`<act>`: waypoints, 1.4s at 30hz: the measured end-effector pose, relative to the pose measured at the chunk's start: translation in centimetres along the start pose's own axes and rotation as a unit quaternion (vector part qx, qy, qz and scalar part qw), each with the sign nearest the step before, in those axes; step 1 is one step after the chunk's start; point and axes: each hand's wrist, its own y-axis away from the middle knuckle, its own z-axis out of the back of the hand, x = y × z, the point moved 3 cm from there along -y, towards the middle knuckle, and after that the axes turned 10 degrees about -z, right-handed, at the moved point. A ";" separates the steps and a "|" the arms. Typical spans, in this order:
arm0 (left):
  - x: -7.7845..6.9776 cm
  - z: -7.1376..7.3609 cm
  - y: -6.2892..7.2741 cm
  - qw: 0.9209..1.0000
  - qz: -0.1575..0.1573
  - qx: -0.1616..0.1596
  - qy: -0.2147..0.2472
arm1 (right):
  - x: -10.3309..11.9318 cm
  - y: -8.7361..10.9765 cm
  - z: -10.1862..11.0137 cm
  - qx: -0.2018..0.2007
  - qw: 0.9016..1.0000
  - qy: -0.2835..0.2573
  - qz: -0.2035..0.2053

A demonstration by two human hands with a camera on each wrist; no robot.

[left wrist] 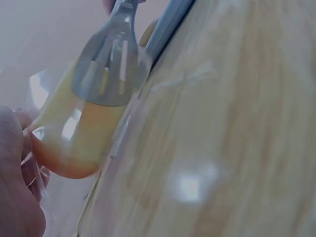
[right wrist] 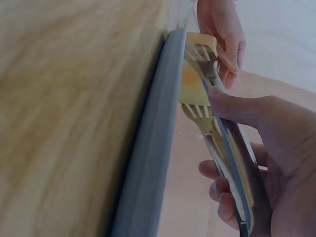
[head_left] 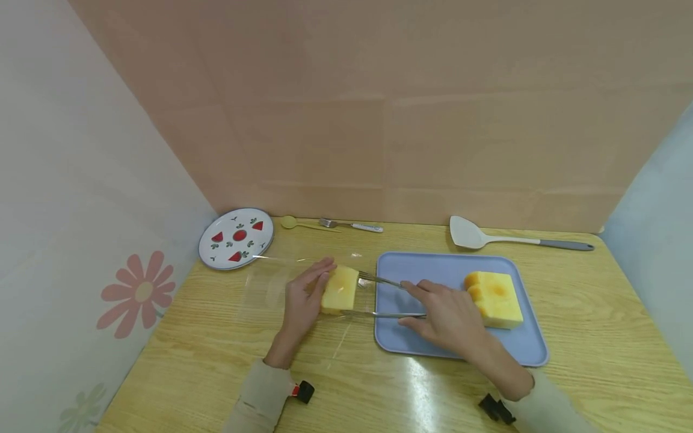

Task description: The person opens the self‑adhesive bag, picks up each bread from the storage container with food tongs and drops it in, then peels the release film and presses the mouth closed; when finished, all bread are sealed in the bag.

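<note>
A piece of golden-topped bread (head_left: pixel 340 290) sits left of the blue tray, with clear plastic film, seemingly a bag (head_left: pixel 265 297), around it. My left hand (head_left: pixel 305 299) is at the bread's left side; in the left wrist view, its thumb and fingers (left wrist: pixel 15 173) hold the film. With my right hand (head_left: pixel 446 313) I grip metal food tongs (right wrist: pixel 242 173), whose two slotted ends straddle the bread. One slotted end (left wrist: pixel 106 69) lies against the bread in the left wrist view. Glare on the film partly hides where it touches the bread.
A larger bread block (head_left: pixel 495 300) stands on the blue tray (head_left: pixel 417 264), beneath and right of my right hand. Along the back lie a fruit-patterned plate (head_left: pixel 222 255), a yellow spoon (head_left: pixel 289 222), a small fork (head_left: pixel 368 228) and a white spatula (head_left: pixel 468 233) with a grey-ended handle.
</note>
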 end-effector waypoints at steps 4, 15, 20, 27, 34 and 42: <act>-0.2 0.0 -0.1 1.000 0.000 -0.009 -0.012 | 0.2 0.0 -0.1 -0.023 1.000 -0.002 0.001; -1.4 -0.5 -0.4 1.000 -0.026 0.008 -0.012 | 0.9 -0.1 -0.6 0.003 1.000 0.010 -0.008; -0.9 -0.5 -0.3 1.000 -0.020 0.006 -0.022 | 0.9 0.0 -0.5 -0.005 1.000 0.014 -0.007; -1.6 -0.7 -0.5 0.999 -0.041 -0.012 -0.019 | 1.0 -0.3 -0.5 -0.018 1.000 0.006 -0.006; -1.9 -1.0 -0.6 0.999 -0.046 -0.004 -0.009 | 1.4 -0.3 -0.5 0.002 1.000 0.016 -0.012; -1.5 -0.8 -0.5 1.000 0.012 -0.015 -0.003 | 1.4 -0.3 -0.5 -0.019 1.000 0.014 0.000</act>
